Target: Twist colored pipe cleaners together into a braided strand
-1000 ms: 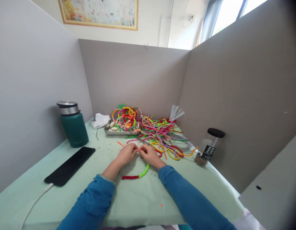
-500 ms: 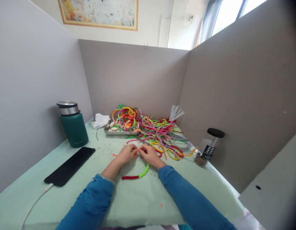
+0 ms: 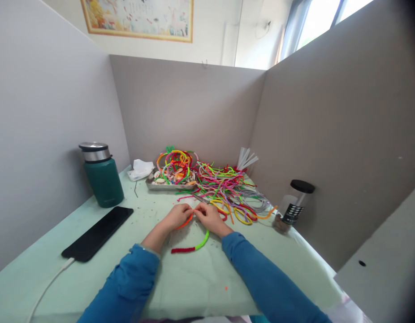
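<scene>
My left hand [image 3: 179, 216] and my right hand [image 3: 208, 216] meet over the middle of the table, fingertips pinched close together. Between them is an orange pipe cleaner [image 3: 185, 224], whose free part passes under my left hand. From beneath my right hand a green stretch [image 3: 203, 240] curves down and joins a dark red stretch [image 3: 183, 250] lying on the cloth. How these connect to the orange piece is hidden by the fingers. Just behind my right hand lie scissors [image 3: 200, 198], partly covered, beside yellow and red loops [image 3: 243, 215].
A metal tray [image 3: 170, 187] holds coloured loops and small pieces, with a pile of pipe cleaners [image 3: 224, 181] to its right. At left are a green bottle [image 3: 104, 179] and a phone [image 3: 98, 233]; at right, a black-lidded jar [image 3: 292, 208]. Grey partitions [image 3: 190, 103] enclose the table.
The orange pipe cleaner's free part has swung from the left of my left hand to below it. Both hands have stayed nearly in place, still pinching.
</scene>
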Demonstrator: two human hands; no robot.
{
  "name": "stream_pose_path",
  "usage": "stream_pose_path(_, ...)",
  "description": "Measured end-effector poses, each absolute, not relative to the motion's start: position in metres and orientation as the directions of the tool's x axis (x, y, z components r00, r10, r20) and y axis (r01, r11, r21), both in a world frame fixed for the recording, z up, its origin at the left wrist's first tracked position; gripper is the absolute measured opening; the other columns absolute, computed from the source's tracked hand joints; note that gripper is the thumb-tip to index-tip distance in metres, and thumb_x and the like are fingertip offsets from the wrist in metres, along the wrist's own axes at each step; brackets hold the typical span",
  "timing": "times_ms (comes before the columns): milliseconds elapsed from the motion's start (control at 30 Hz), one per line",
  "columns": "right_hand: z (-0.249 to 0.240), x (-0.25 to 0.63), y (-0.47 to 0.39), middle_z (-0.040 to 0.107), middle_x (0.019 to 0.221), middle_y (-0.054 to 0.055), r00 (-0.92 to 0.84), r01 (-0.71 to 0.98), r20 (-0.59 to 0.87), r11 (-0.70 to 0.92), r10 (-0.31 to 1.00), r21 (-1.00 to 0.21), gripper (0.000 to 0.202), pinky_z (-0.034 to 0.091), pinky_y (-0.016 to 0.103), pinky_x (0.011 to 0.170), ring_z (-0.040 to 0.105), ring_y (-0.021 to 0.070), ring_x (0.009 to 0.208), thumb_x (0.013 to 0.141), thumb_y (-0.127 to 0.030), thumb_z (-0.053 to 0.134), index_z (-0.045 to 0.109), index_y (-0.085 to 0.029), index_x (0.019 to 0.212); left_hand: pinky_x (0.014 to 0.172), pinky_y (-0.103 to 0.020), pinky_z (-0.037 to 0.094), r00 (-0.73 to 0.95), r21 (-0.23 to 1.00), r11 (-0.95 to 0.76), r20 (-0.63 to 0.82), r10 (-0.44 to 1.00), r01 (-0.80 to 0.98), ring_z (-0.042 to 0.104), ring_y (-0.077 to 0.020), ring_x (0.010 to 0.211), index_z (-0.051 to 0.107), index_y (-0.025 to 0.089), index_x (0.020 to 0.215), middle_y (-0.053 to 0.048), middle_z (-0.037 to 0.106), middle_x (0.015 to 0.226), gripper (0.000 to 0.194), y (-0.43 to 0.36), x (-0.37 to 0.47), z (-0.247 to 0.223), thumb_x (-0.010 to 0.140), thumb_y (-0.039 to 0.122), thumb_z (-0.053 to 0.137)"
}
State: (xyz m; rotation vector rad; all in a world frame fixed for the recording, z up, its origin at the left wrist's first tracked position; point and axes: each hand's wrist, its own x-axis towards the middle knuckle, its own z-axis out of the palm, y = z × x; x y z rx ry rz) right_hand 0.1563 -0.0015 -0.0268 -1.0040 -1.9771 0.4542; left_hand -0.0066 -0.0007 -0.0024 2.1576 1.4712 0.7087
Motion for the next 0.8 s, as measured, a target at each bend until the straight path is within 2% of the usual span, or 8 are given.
stream_pose_path(267,-0.0273,0.1563,-0.0006,0.058,0.064,-0.001,-0.326,0.469,0.526,0.618,0.785,-0.631,0.016,0.032,0.020,0.052,0.048,0.0106,0.058,0.080,-0.027,0.048,0.058,-0.016,0.074,0.056,-0.023,0.033,0.251,0.723,-0.250,0.109,0.962,0.644,0.046,-0.0137,0.062,0.057,0.013,0.065,-0.001,0.054,0.062,0.031,-0.0032,-0.0050,-0.0001,0.073,0.041,0.045)
stream_pose_path(800,-0.0270,0.1563,-0.0004,0.058,0.065,-0.001,-0.329,0.470,0.527,0.620,0.784,-0.629,0.016,0.032,0.020,0.053,0.048,0.0107,0.058,0.080,-0.026,0.048,0.059,-0.016,0.075,0.048,-0.022,0.025,0.218,0.810,-0.156,0.036,0.975,0.565,0.035,-0.0095,0.051,0.047,0.015,0.060,0.004,0.040,0.053,0.031,-0.0046,-0.0035,-0.0001,0.071,0.043,0.043)
